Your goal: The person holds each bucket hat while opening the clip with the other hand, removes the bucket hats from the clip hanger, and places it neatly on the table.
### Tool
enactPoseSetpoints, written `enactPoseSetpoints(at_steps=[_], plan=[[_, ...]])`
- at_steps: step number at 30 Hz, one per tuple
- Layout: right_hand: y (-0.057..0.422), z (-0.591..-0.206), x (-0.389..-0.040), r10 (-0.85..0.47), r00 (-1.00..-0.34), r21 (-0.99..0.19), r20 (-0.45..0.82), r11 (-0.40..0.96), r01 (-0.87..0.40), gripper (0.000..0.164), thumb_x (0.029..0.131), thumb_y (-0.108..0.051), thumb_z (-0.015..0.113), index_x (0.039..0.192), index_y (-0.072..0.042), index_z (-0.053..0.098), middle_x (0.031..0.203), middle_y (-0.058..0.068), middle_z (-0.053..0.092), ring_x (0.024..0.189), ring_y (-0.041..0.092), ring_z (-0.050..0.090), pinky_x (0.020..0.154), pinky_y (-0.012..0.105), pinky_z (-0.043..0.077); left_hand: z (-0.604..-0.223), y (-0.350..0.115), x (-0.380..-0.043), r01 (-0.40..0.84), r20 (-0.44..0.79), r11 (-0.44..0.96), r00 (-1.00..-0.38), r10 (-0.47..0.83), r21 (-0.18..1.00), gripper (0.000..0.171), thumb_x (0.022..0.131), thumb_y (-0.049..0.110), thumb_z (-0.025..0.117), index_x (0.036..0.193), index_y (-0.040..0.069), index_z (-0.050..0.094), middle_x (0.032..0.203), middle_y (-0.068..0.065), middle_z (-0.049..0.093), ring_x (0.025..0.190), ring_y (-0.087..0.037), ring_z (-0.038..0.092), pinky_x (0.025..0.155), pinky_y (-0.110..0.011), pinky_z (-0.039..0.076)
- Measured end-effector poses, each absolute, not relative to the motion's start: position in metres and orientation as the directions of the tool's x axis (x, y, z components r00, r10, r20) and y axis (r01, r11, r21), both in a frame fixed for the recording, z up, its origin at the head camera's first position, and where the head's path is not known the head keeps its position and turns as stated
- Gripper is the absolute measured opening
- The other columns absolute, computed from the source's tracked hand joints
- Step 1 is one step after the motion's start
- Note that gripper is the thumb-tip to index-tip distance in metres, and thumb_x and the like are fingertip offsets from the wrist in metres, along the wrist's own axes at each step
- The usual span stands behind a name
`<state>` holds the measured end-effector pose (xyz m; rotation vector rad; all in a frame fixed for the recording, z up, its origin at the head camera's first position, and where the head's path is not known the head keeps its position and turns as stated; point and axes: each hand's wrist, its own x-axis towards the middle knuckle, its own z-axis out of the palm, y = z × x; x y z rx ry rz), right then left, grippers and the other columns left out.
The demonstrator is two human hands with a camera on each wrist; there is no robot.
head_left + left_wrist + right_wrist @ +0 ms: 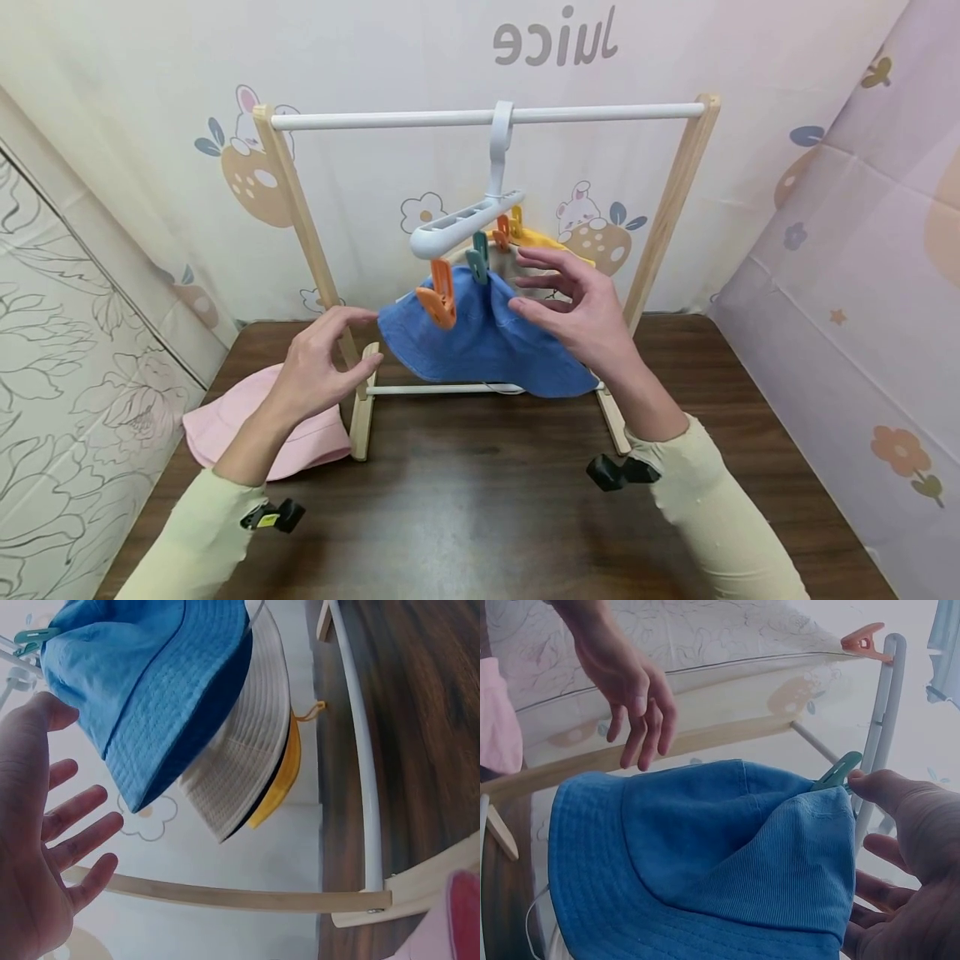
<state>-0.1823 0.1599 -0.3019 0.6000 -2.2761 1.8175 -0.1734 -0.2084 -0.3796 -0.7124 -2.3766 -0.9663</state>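
We find left hand (318, 360) and right hand (583, 307), both relaxed and empty, flanking the blue hat (480, 346), right nearer its green clip (477, 260).

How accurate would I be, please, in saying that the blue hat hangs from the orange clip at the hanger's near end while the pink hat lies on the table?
One detail is wrong: the right wrist view shows the blue hat hanging from the green clip, with that orange clip apart from it. The pink hat does lie on the table.
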Motion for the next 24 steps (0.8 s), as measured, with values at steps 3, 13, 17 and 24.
enactPoseSetpoints(at_steps=[3, 13, 17, 24], plan=[[0.159, -0.301, -0.182, -0.204, -0.907, -0.896, 0.370, 0.182, -0.406, 0.061, 0.099, -0.004, 0.084, 0.156, -0.009, 0.064, 0.155, 0.024, 0.066, 0.134, 0.041, 0.074, 0.101, 0.022, 0.064, -0.377, -0.205, -0.175, 0.629, 0.601, 0.608, -0.745, 0.290, 0.486, 0.049, 0.090, 0.014, 0.088, 0.136, 0.005, 0.073, 0.129, -0.013, 0.079, 0.119, -0.033, 0.074, 0.089, -0.047, 0.057], [0.154, -0.300, -0.185, -0.222, -0.898, -0.887, 0.379, 0.188, -0.421, 0.061, 0.097, -0.004, 0.085, 0.155, -0.009, 0.066, 0.153, 0.023, 0.067, 0.124, 0.022, 0.077, 0.099, 0.023, 0.065, -0.372, -0.193, -0.179, 0.657, 0.616, 0.566, -0.728, 0.302, 0.498, 0.052, 0.089, 0.014, 0.089, 0.138, 0.005, 0.073, 0.134, -0.014, 0.079, 0.129, -0.034, 0.073, 0.114, -0.031, 0.052], [0.153, -0.299, -0.185, -0.232, -0.892, -0.879, 0.388, 0.197, -0.434, 0.061, 0.097, -0.003, 0.085, 0.155, -0.008, 0.066, 0.151, 0.021, 0.069, 0.122, 0.020, 0.077, 0.098, 0.023, 0.066, -0.369, -0.190, -0.180, 0.662, 0.618, 0.560, -0.724, 0.306, 0.498, 0.053, 0.090, 0.014, 0.089, 0.139, 0.005, 0.073, 0.135, -0.014, 0.079, 0.130, -0.035, 0.073, 0.115, -0.032, 0.052], [0.150, -0.299, -0.185, -0.238, -0.885, -0.876, 0.399, 0.186, -0.445, 0.062, 0.096, -0.001, 0.085, 0.154, -0.007, 0.066, 0.148, 0.021, 0.070, 0.122, 0.019, 0.076, 0.098, 0.023, 0.066, -0.364, -0.182, -0.183, 0.683, 0.638, 0.536, -0.706, 0.308, 0.496, 0.055, 0.090, 0.016, 0.089, 0.141, 0.006, 0.072, 0.139, -0.014, 0.078, 0.132, -0.035, 0.073, 0.116, -0.034, 0.053]])
